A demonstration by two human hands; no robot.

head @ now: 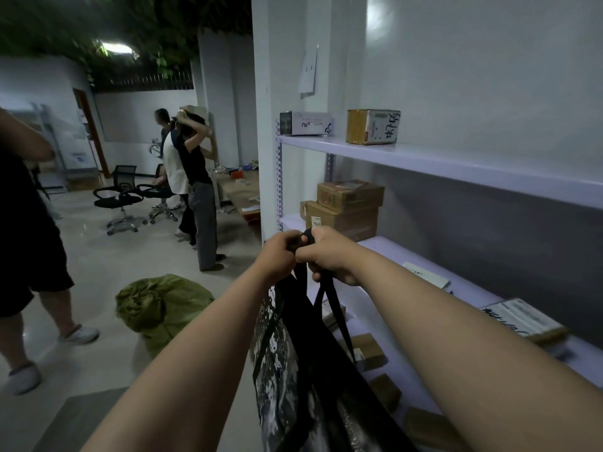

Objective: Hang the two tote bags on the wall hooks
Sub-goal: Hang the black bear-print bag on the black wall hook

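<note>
A black tote bag (293, 370) with a white pattern hangs below my two hands, in front of the shelf rack's left post (279, 177). My left hand (277, 256) and my right hand (326, 252) are side by side, both closed on the bag's black straps (336, 308) at their top. The straps run down from my fists to the bag's mouth. No wall hook is visible; the spot behind my hands is hidden. A second tote bag cannot be told apart from this one.
A white metal shelf rack (456, 164) on the right holds cardboard boxes (349, 207) and packets. A green sack (160, 308) lies on the floor to the left. A person's legs (39, 288) stand at far left; other people (192, 177) and office chairs (120, 197) are further back.
</note>
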